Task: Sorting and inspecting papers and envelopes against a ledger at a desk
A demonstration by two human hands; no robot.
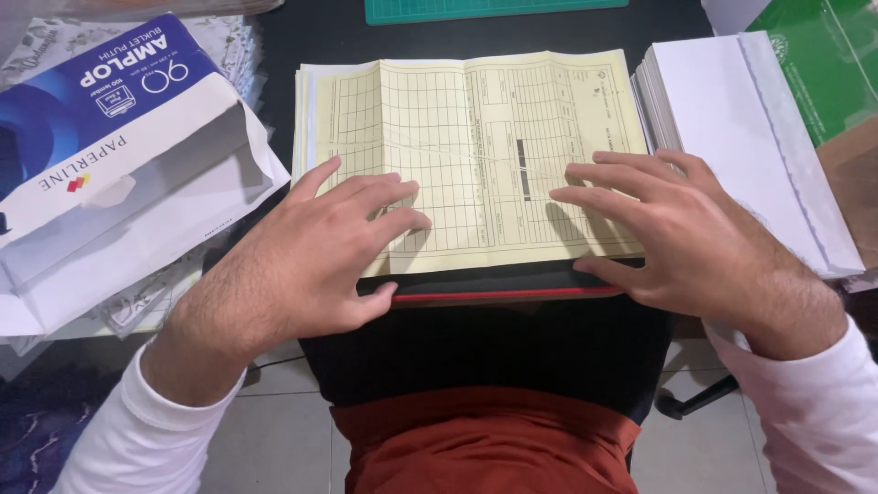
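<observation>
Both hands spread flat, palms down, fingers open, gripping nothing: left hand (306, 252) and right hand (681, 233) pressing a pale yellow gridded form (476, 137) against the dark counter (302, 37). Beyond the left hand, an open blue-and-white envelope box (110, 165); just past the right hand, a stack of white envelopes (732, 119).

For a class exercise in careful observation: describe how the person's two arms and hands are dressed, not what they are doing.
Both arms wear long white sleeves reaching the wrists. The left hand and right hand are bare: no gloves, and no rings, watch or bracelet show. The left sleeve and right sleeve look plain, with no print or markings visible.
</observation>
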